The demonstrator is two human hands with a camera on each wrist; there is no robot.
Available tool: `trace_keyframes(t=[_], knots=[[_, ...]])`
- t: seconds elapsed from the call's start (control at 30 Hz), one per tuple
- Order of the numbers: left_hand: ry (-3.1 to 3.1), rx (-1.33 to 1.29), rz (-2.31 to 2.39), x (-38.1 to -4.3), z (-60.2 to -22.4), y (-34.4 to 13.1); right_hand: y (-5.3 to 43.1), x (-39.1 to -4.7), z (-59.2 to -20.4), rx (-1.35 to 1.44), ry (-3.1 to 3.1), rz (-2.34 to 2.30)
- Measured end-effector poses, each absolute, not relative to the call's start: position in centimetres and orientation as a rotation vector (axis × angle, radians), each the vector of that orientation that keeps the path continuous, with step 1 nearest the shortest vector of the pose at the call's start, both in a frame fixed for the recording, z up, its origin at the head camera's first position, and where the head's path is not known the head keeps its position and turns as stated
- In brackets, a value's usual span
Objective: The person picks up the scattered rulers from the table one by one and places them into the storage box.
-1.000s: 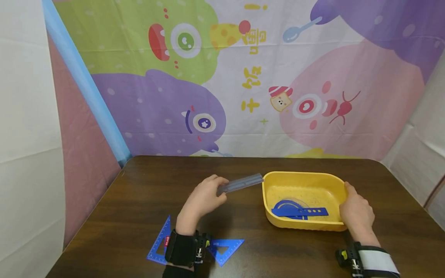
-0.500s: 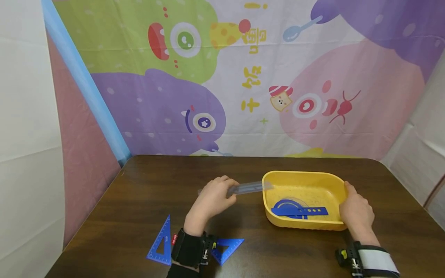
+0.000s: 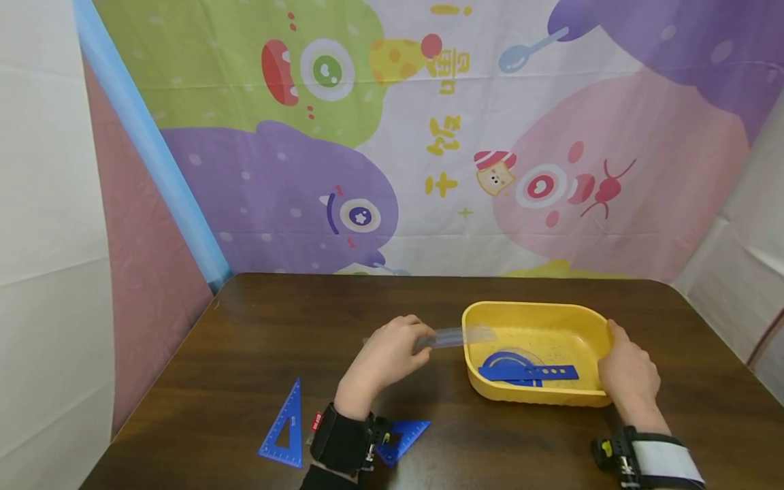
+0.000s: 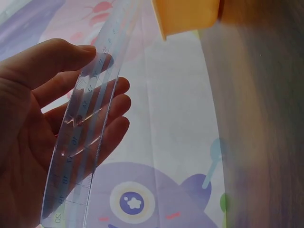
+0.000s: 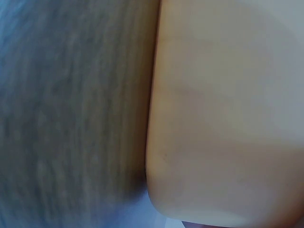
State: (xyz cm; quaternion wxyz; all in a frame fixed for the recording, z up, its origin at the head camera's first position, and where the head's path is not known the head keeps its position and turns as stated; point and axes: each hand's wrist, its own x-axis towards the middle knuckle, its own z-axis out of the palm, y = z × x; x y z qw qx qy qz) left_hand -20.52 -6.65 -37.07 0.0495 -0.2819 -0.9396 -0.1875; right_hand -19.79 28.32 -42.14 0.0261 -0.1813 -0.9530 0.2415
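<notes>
My left hand (image 3: 392, 350) pinches a clear ruler (image 3: 450, 337) between thumb and fingers, and its far end reaches over the left rim of a yellow basin (image 3: 527, 309). In the left wrist view the thumb lies on one face of the ruler (image 4: 80, 123), with the fingers behind it; printed numbers show along it. On the basin's right side, my right hand (image 3: 629, 371) grips the rim. Inside the basin lie a blue protractor (image 3: 505, 361) and a blue strip with holes (image 3: 551, 373). The right wrist view shows mostly the basin's outer wall (image 5: 223, 114).
Two blue set squares lie on the brown table (image 3: 214, 381): one set square (image 3: 292, 429) left of the left forearm, another set square (image 3: 407, 435) partly hidden by the left wrist strap. A patterned cloth (image 3: 429, 224) hangs behind the table's far edge.
My left hand has moved right with the ruler, whose far end has passed from the basin's left rim to above its inside. The right hand and basin stay where they were.
</notes>
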Motion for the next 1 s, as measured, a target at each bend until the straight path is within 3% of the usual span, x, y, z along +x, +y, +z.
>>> trace_keyframes(t=[1.0], knots=[[-2.628, -1.116, -0.236, -20.0, -38.7, -3.1, 28.5, -20.1, -42.3, -0.580, -2.952, 0.727]])
